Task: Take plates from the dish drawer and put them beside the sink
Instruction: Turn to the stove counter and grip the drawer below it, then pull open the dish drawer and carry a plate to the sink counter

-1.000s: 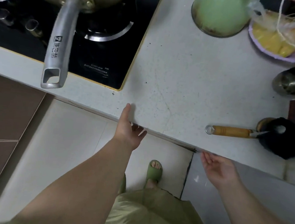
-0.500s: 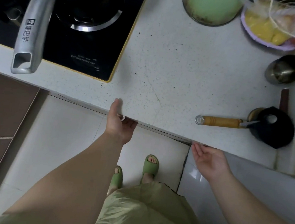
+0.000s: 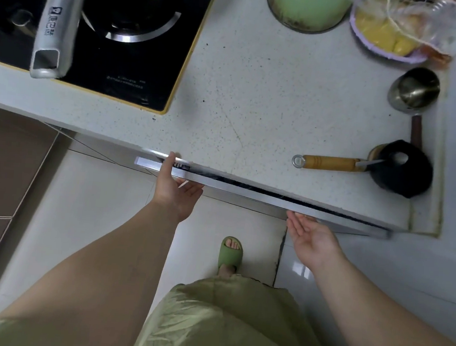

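The dish drawer (image 3: 247, 194) shows as a narrow silver front edge, pulled a little way out from under the white countertop (image 3: 255, 93). A thin dark gap runs behind it; its inside and any plates are hidden. My left hand (image 3: 173, 190) grips the drawer's left end, thumb over the top edge and fingers underneath. My right hand (image 3: 312, 234) is palm up near the drawer's right part, with its fingertips hooked under the front edge. No sink is in view.
A black gas stove (image 3: 137, 64) with a pan handle (image 3: 58, 28) sticking out lies to the left. On the counter stand a green bowl (image 3: 308, 7), a purple plate of bagged food (image 3: 390, 41), a metal ladle (image 3: 413, 89), and a wooden-handled utensil (image 3: 331, 163) in a black holder (image 3: 404, 170). My slippered foot (image 3: 230, 253) is below the drawer.
The drawer's silver front has come out from under the counter edge, where only the counter lip showed before. Both hands stayed on that edge and moved back with it.
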